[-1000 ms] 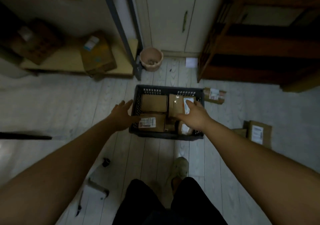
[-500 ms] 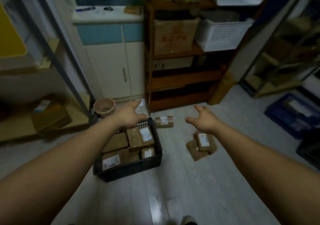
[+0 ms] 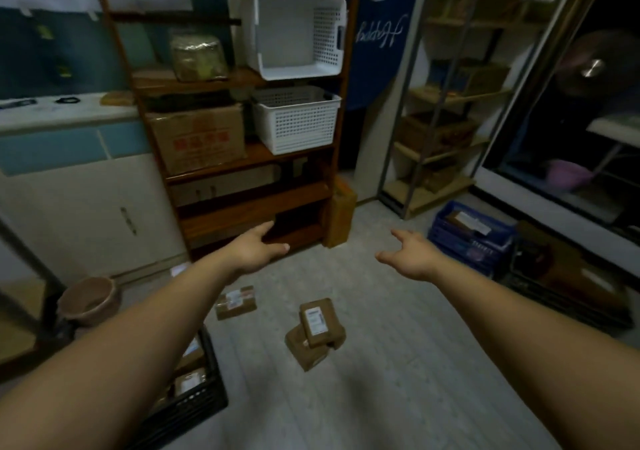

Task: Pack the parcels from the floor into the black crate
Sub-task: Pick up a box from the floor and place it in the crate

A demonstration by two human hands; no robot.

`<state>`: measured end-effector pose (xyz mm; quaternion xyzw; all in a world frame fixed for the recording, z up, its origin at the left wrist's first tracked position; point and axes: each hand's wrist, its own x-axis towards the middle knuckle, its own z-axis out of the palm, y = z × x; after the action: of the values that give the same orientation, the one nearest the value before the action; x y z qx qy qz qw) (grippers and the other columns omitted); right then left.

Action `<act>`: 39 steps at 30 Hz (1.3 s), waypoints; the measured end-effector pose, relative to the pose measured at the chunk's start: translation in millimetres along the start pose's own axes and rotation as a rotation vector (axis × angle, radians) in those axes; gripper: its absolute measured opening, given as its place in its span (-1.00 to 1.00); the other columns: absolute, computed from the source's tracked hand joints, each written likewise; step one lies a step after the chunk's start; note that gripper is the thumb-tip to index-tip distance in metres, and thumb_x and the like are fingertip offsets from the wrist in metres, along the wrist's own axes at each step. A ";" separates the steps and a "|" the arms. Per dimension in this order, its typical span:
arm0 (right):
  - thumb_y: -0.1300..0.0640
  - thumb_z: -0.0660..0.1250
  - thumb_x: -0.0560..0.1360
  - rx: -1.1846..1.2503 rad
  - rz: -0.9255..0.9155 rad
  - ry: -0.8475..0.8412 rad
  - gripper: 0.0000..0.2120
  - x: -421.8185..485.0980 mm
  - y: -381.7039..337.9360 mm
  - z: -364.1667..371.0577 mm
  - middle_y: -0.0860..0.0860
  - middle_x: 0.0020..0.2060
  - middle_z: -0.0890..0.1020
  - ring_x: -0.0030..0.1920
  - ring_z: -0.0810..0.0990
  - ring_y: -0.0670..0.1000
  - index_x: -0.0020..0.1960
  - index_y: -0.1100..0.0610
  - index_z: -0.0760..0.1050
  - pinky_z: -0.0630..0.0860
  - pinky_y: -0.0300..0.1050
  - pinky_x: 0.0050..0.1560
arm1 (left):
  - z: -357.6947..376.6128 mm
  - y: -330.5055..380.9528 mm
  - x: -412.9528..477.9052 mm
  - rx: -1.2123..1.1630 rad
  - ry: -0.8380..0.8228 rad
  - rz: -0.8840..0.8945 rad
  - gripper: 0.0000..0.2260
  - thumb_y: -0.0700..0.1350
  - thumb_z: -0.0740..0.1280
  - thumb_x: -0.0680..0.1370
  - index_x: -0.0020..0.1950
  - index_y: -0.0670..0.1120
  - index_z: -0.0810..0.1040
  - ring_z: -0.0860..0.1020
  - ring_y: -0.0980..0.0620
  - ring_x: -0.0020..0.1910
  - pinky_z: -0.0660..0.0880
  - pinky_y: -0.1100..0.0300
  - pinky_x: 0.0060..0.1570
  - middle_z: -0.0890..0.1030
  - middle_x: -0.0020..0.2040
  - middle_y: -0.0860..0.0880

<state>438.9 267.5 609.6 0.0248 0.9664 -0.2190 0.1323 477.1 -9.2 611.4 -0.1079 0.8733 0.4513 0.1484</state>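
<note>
Reaching out with both hands empty and fingers spread, left hand (image 3: pixel 255 252) and right hand (image 3: pixel 412 253), I risk toppling the stacked parcels (image 3: pixel 317 331) by grabbing carelessly; another parcel (image 3: pixel 236 302) lies near the black crate (image 3: pixel 194 404) at lower left.

- Three parcels are seen on the floor: one (image 3: pixel 236 302) apart, two stacked (image 3: pixel 318 323) (image 3: pixel 304 349).
- One black crate (image 3: pixel 194 404) is seen.
- Two white baskets (image 3: pixel 298 33) (image 3: pixel 298 118) are shelved.
- Two empty hands (image 3: pixel 258 252) (image 3: pixel 412 253) are counted.
</note>
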 end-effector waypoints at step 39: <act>-0.04 0.27 0.56 -0.313 -0.342 -0.718 -0.36 452.1 32.3 64.7 0.10 0.48 0.24 0.43 0.28 0.12 0.53 0.11 0.11 0.29 -0.15 0.31 | 113.5 -57.2 329.8 0.016 0.130 -0.632 -0.30 0.09 0.27 0.56 0.56 -0.11 0.01 0.05 -0.16 0.53 0.07 0.03 0.47 0.02 0.56 -0.17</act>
<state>22.5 264.3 419.3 -0.2341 0.8708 -0.0834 0.4242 206.4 33.3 388.4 -0.4014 0.8076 0.3683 0.2260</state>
